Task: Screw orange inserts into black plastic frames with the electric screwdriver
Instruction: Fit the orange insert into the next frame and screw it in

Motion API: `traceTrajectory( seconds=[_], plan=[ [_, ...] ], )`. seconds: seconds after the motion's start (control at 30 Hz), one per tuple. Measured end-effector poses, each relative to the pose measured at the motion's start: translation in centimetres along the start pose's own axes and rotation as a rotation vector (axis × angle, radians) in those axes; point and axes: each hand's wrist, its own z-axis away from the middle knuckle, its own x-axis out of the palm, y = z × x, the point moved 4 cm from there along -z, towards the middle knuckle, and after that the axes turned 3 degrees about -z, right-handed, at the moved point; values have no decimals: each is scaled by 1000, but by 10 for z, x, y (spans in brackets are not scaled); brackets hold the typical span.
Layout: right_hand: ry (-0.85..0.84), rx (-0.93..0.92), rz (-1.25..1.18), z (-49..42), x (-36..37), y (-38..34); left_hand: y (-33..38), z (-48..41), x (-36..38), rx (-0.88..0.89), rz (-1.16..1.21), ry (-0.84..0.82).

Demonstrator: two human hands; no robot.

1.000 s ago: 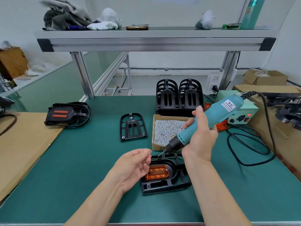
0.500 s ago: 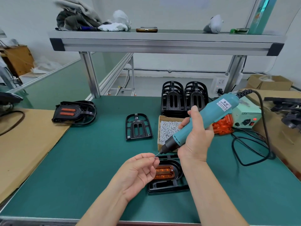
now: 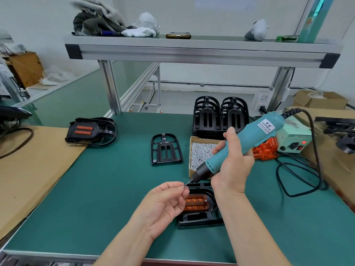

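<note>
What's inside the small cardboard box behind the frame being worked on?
Loose silver screws fill the cardboard box. The right hand and electric screwdriver cover its right side.

Your right hand [image 3: 233, 166] sits just right of the frame's centre, fingers wrapped round the electric screwdriver [image 3: 251, 138], wrist bent so the tool slants down toward the left. Your left hand [image 3: 165, 200] is below and left of it, palm turned up, thumb and forefinger pinching a small screw [image 3: 183, 186] at the bit's tip. Both bare forearms reach up from the bottom edge.
</note>
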Motion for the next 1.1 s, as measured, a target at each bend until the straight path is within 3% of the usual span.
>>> traceTrajectory(
  seconds=[0.37,0.57,0.8,1.0,1.1],
  plan=[
    [121,85,10,-1,-7,9,1,12,4,638,-418,169],
    [137,126,19,-2,-11,13,0,14,1,836,-691,215],
    [76,48,37,1,-6,11,-1,15,-5,865,-852,219],
    [-5,-13,68,5,-2,12,3,16,-21,756,-1033,200],
    [-102,-41,117,10,0,17,3,11,-29,585,-1278,67]
  ],
)
